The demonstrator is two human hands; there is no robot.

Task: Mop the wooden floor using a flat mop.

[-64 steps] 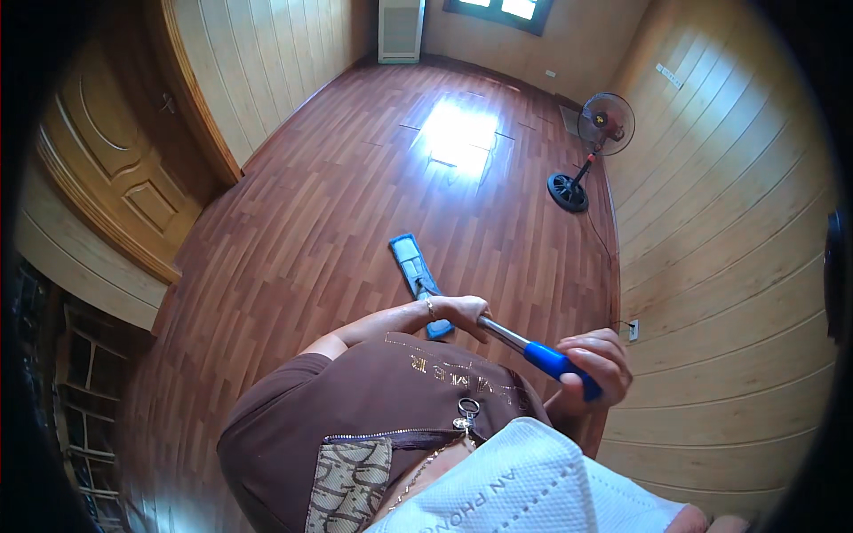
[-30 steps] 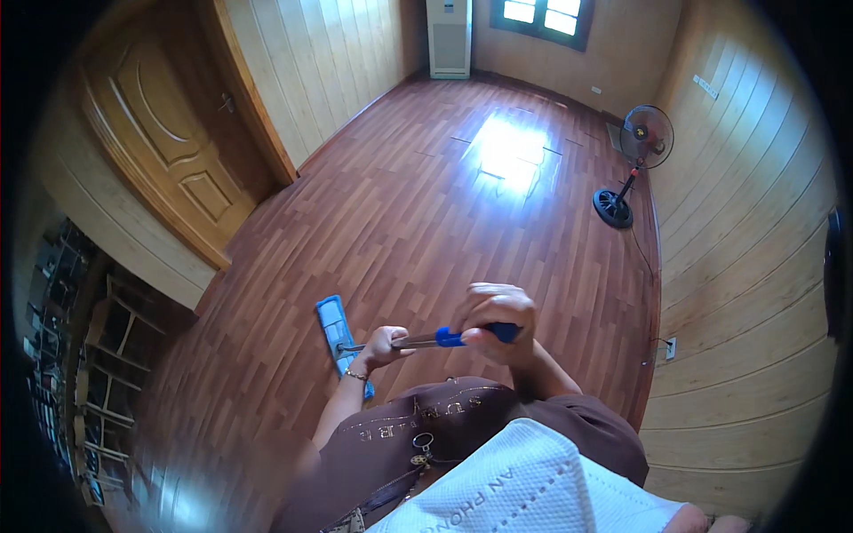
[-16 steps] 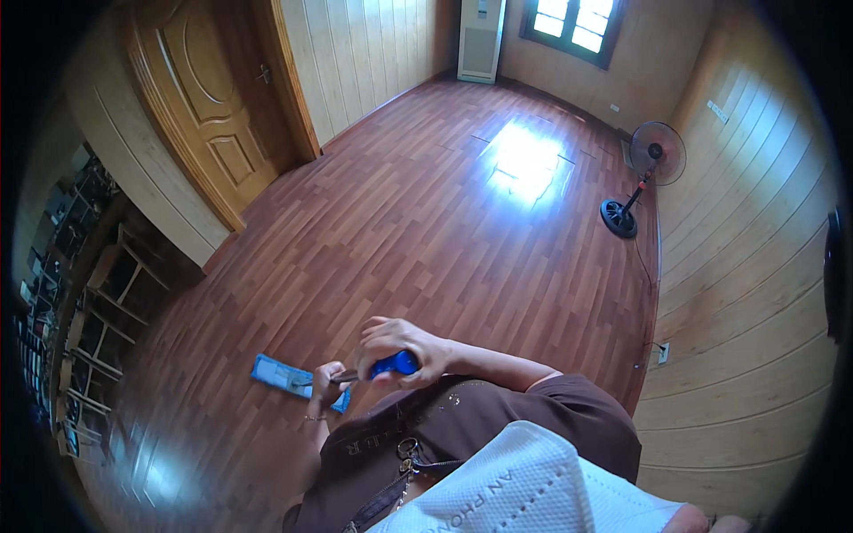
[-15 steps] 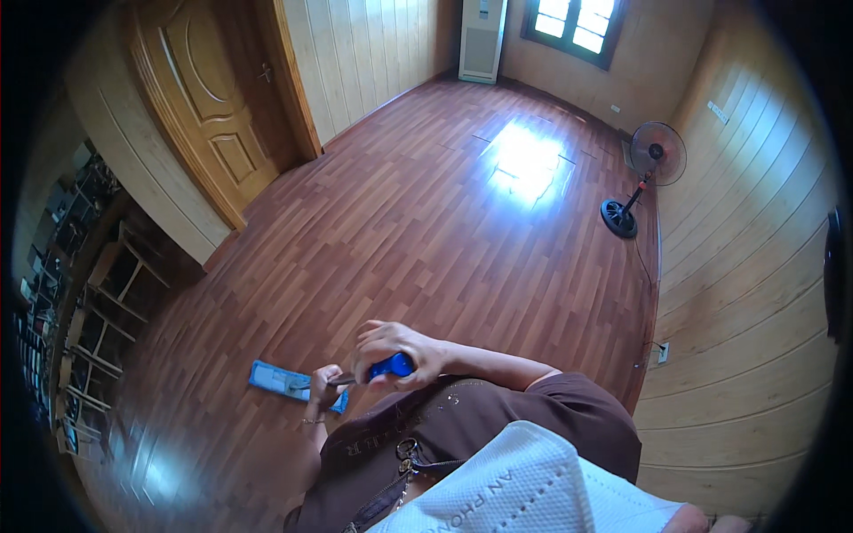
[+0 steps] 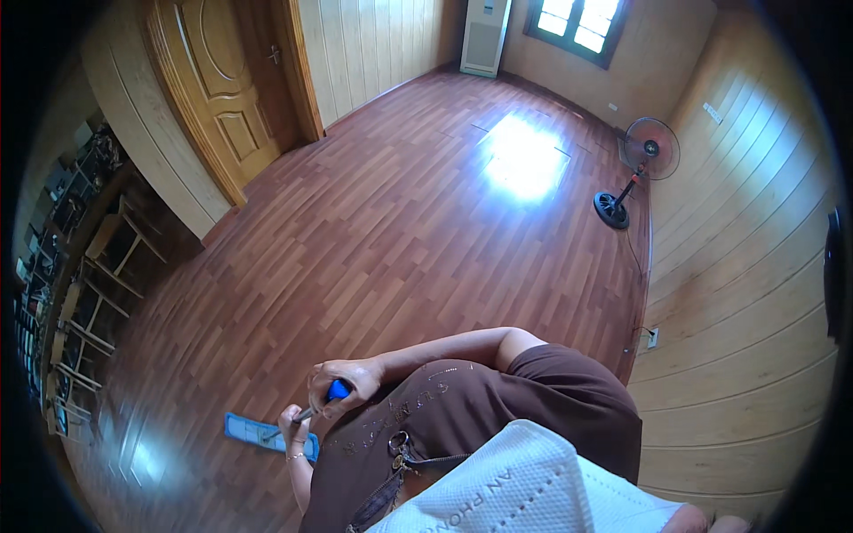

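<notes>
A flat mop with a blue-edged head (image 5: 245, 430) lies on the reddish-brown plank floor (image 5: 391, 258) at the lower left. My right hand (image 5: 348, 382) is wrapped round the blue top end of its handle, in front of my chest. Lower on the pole, my left hand (image 5: 291, 425), with a thin bracelet at its wrist, is closed round the grey shaft just above the mop head. Part of the mop head is hidden behind my left hand and wrist.
Wooden chairs (image 5: 114, 249) line a cluttered counter on the left. A wooden door (image 5: 218, 98) stands beyond them. Near the right wall is a standing fan (image 5: 611, 210) with its cord on the floor. A tall white air conditioner (image 5: 481, 44) stands at the back.
Both hands and the mop have moved down and to the left. The mop head has slid nearer to me across the floor. My grip on the handle stays.
</notes>
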